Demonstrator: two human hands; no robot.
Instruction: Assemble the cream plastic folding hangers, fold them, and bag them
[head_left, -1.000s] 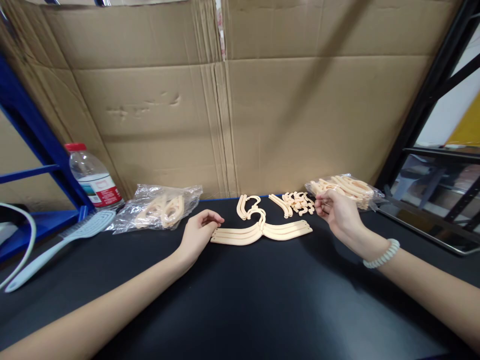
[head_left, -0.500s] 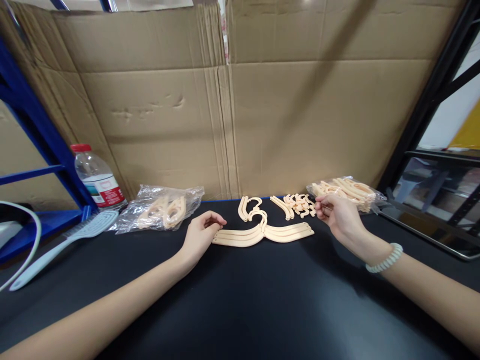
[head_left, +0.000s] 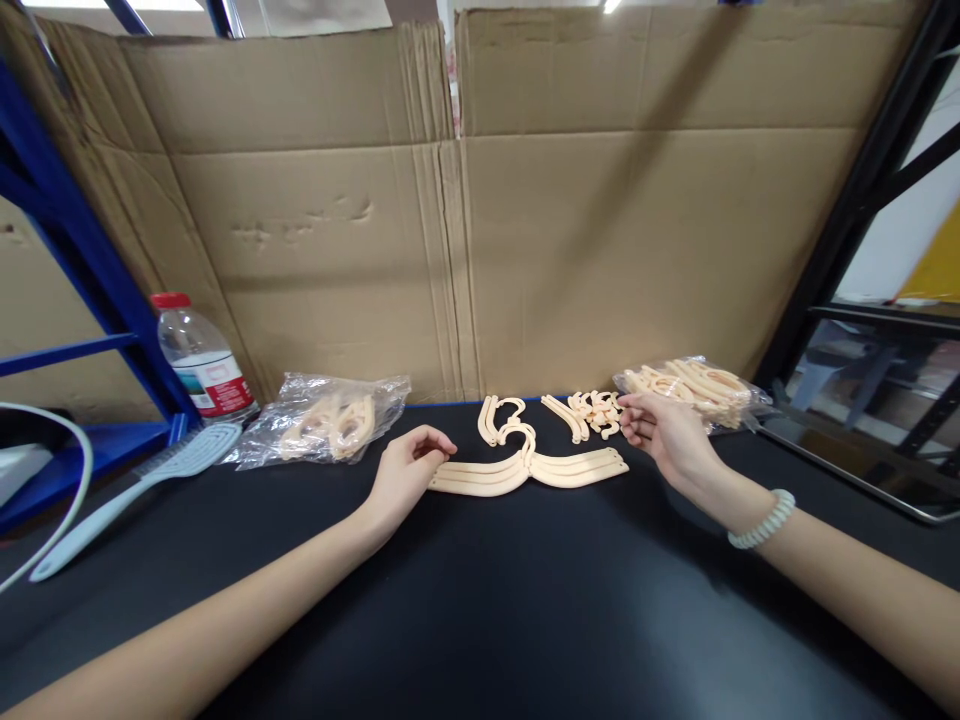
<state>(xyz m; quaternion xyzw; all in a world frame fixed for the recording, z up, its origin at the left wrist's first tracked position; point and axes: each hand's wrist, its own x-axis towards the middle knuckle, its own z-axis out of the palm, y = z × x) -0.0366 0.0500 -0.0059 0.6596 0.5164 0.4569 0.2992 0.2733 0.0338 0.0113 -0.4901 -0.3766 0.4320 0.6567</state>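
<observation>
Hanger (head_left: 480,479) in pale cream lies flat on a black table (head_left: 480,610), its long axis running left to right. At its left end curls the left hand (head_left: 405,470), the nearer of the two; whether its grip pinches the piece cannot be told. Past the right end, beside a heap of small parts (head_left: 598,412), the right hand (head_left: 667,440) bends its fingers, any contents hidden. Two gently curved, lengthwise-banded wings meet below a rounded hook (head_left: 529,442).

Both forearms (head_left: 255,610) run out of frame, the white cable (head_left: 89,465) sliced off at left! Right hand (head_left: 667,435) hides a corner of the plastic bag (head_left: 701,385); left hand (head_left: 407,472) perhaps covers the pale hanger's (head_left: 480,483) tip.
</observation>
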